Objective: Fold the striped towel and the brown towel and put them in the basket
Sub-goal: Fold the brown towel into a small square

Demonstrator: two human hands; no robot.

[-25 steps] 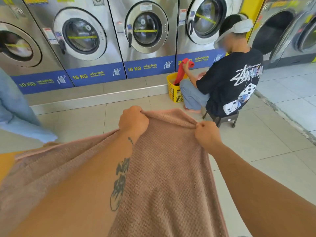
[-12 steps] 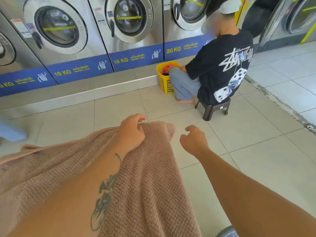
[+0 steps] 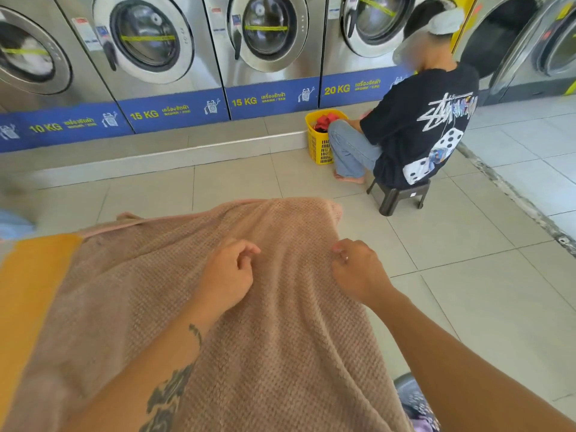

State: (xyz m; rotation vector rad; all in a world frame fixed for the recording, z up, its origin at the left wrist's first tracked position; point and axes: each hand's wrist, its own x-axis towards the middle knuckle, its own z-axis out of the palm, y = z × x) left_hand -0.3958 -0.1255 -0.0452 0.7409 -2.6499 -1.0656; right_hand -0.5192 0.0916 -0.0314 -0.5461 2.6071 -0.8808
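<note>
Left hand (image 3: 229,272) loosely curled over brown towel (image 3: 280,353), gripping nothing; right hand (image 3: 358,269) fingertips at towel edge, grip unclear.

Single head-worn wide-angle view, forward and down, close over the brown towel (image 3: 280,338), washers (image 3: 149,42) beyond

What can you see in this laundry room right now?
washing machines: four in a row, silver, at the back; more far right
yellow basket: one, by the machines' step
clothes: red, in the yellow basket
seated person: one, black shirt, beside the basket
stool: one, dark, under that person
brown towel: one, spread in front
left hand: one, over the towel's middle, fingers loosely curled
right hand: one, at the towel's right edge
</note>
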